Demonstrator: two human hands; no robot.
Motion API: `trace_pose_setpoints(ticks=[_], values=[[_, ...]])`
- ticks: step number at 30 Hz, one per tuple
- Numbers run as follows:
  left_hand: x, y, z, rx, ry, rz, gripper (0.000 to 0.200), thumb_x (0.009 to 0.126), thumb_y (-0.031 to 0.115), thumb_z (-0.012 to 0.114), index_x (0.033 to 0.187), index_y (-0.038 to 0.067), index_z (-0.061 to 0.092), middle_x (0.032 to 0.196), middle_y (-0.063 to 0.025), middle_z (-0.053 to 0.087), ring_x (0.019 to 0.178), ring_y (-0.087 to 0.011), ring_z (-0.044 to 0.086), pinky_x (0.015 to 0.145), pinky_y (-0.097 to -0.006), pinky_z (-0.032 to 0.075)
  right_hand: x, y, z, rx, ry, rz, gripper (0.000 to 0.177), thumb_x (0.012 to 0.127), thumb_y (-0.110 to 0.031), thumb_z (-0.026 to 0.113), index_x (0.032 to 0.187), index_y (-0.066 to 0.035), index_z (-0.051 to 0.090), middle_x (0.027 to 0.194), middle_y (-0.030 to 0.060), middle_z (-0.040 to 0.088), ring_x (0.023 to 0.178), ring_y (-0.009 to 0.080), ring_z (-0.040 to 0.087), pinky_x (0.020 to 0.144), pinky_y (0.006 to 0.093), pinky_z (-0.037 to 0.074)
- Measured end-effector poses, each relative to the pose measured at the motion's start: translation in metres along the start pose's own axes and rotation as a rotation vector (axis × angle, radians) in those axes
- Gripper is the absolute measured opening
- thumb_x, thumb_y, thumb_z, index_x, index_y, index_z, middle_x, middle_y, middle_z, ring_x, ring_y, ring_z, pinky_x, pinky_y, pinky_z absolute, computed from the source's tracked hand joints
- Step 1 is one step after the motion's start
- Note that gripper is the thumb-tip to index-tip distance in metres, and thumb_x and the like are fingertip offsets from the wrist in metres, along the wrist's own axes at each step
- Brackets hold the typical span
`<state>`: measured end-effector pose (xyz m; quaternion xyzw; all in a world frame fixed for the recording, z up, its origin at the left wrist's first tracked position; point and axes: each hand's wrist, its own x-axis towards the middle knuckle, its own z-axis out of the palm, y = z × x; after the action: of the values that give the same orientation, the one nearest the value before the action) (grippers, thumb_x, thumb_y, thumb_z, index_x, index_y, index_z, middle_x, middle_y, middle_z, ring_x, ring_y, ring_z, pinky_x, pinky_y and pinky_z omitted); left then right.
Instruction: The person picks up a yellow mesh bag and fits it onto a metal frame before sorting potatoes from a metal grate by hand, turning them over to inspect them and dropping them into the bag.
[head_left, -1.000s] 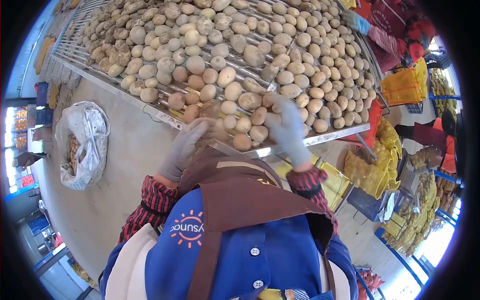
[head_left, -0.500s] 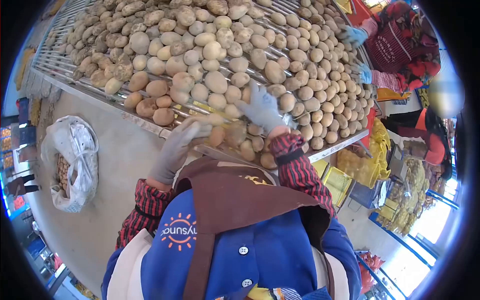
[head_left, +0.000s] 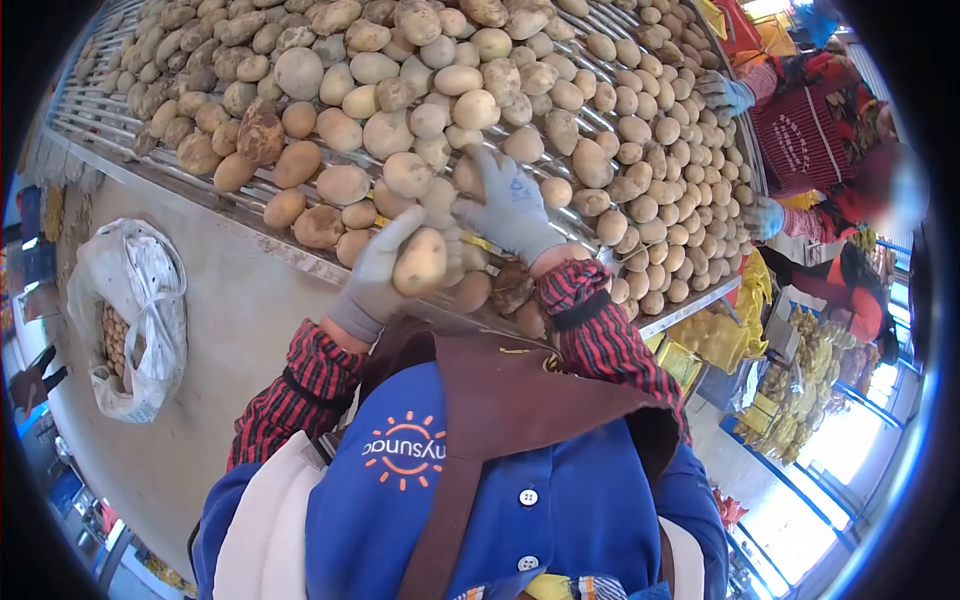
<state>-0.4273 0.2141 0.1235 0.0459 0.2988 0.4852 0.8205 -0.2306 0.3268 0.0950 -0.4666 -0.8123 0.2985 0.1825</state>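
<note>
My left hand (head_left: 378, 278), in a pale grey glove, is at the near edge of a metal roller table (head_left: 215, 197). Its fingers are closed around a tan potato (head_left: 421, 260). My right hand (head_left: 513, 207), gloved alike, reaches a little farther in, palm down. Between its thumb and fingers sits another potato (head_left: 467, 177), partly covered by the glove. Potatoes of mixed sizes surround both hands, some smooth, others caked with soil. A dark, dirty potato (head_left: 512, 288) lies close to my right wrist.
Opposite on the right, a co-worker's gloved hands (head_left: 727, 94) rest at the table's far edge beside a dark red crate (head_left: 797, 140). A white sack (head_left: 130, 315) holding potatoes stands on the floor at left. Yellow net bags (head_left: 790, 390) are stacked at right.
My left hand has turned and now shows a potato in its grip. The right hand has shifted slightly left and closed around a potato. The whole view has shifted a little.
</note>
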Motion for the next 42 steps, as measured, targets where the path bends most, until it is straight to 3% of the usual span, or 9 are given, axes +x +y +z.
trace_pose_setpoints(ticks=[4, 9, 15, 17, 23, 26, 32, 37, 42], values=[[-0.01, 0.001, -0.031, 0.85, 0.026, 0.414, 0.043, 0.108, 0.03, 0.045, 0.138, -0.001, 0.051, 0.125, -0.0148, 0.062, 0.105, -0.0241, 0.067, 0.088, -0.0389, 0.06, -0.011, -0.01, -0.014, 0.293, 0.083, 0.22, 0.061, 0.077, -0.016, 0.076, 0.133, -0.008, 0.053, 0.125, 0.0186, 0.062, 0.116, 0.0343, 0.062, 0.098, 0.0428, 0.051], [-0.005, 0.011, 0.015, 0.049, -0.171, 0.038, 0.063, 0.103, 0.024, 0.054, 0.155, -0.003, 0.032, 0.152, -0.0185, 0.046, 0.133, -0.023, 0.053, 0.109, -0.0343, 0.047, -0.039, -0.048, -0.039, 0.544, 0.171, 0.111, 0.079, 0.07, -0.003, 0.081, 0.141, -0.003, 0.047, 0.131, 0.0139, 0.058, 0.123, 0.0243, 0.058, 0.1, 0.0383, 0.051], [-0.005, 0.02, 0.052, 0.298, -0.283, 0.102, 0.07, 0.101, 0.024, 0.057, 0.158, 0.0, 0.026, 0.156, -0.0161, 0.04, 0.137, -0.0221, 0.048, 0.112, -0.0339, 0.041, -0.053, -0.054, -0.05, 1.58, -0.073, 0.184, 0.076, 0.076, -0.016, 0.075, 0.143, 0.0, 0.043, 0.136, 0.017, 0.056, 0.128, 0.0304, 0.057, 0.108, 0.0422, 0.046], [-0.005, 0.018, 0.048, 0.316, -0.272, 0.09, 0.071, 0.101, 0.025, 0.056, 0.159, 0.0, 0.024, 0.155, -0.0163, 0.039, 0.134, -0.0224, 0.051, 0.105, -0.0317, 0.047, -0.06, -0.053, -0.055, 1.544, -0.071, 0.183, 0.075, 0.081, -0.026, 0.069, 0.144, 0.003, 0.042, 0.139, 0.02, 0.054, 0.129, 0.0323, 0.056, 0.11, 0.0432, 0.044], [-0.004, 0.015, 0.037, 0.359, -0.244, 0.048, 0.075, 0.099, 0.024, 0.061, 0.16, 0.002, 0.022, 0.154, -0.0154, 0.039, 0.13, -0.0212, 0.054, 0.1, -0.0288, 0.05, -0.069, -0.038, -0.045, 2.002, -0.169, 0.233, 0.065, 0.096, -0.041, 0.056, 0.143, 0.003, 0.045, 0.122, 0.0237, 0.064, 0.096, 0.0342, 0.069, 0.083, 0.0432, 0.057], [-0.007, 0.014, 0.037, 0.386, -0.254, -0.018, 0.075, 0.097, 0.024, 0.064, 0.158, 0.002, 0.026, 0.15, -0.0139, 0.044, 0.127, -0.0209, 0.056, 0.101, -0.0297, 0.049, -0.072, -0.05, -0.041, 1.879, -0.036, 0.51, 0.061, 0.103, -0.048, 0.045, 0.137, 0.002, 0.051, 0.107, 0.0208, 0.068, 0.077, 0.0277, 0.068, 0.068, 0.0368, 0.056], [-0.019, 0.006, 0.035, 0.318, -0.161, 0.037, 0.063, 0.1, 0.032, 0.063, 0.151, 0.003, 0.039, 0.13, -0.0049, 0.057, 0.109, -0.0118, 0.06, 0.092, -0.025, 0.051, -0.057, -0.042, -0.051, 0.36, -0.245, 0.416, 0.02, 0.096, -0.024, 0.066, 0.102, -0.006, 0.068, 0.079, 0.006, 0.068, 0.073, 0.0185, 0.065, 0.065, 0.034, 0.052], [-0.039, -0.004, 0.002, 0.164, -0.124, -0.097, 0.061, 0.102, 0.05, 0.057, 0.137, 0.001, 0.051, 0.119, -0.0115, 0.065, 0.103, -0.0197, 0.067, 0.09, -0.0326, 0.056, 0.035, -0.045, -0.05, -0.157, 0.226, -0.212, 0.031, 0.084, -0.017, 0.068, 0.114, -0.01, 0.065, 0.109, 0.0154, 0.065, 0.099, 0.0397, 0.061, 0.087, 0.0477, 0.051], [-0.046, -0.002, -0.022, 0.216, -0.027, -0.018, 0.068, 0.1, 0.061, 0.052, 0.135, 0.002, 0.053, 0.113, -0.0118, 0.067, 0.093, -0.0195, 0.067, 0.08, -0.0318, 0.057, 0.062, -0.008, -0.006, -0.378, 0.153, -0.288, 0.037, 0.082, -0.018, 0.07, 0.117, -0.009, 0.063, 0.117, 0.0143, 0.061, 0.113, 0.0387, 0.054, 0.096, 0.0506, 0.045]])
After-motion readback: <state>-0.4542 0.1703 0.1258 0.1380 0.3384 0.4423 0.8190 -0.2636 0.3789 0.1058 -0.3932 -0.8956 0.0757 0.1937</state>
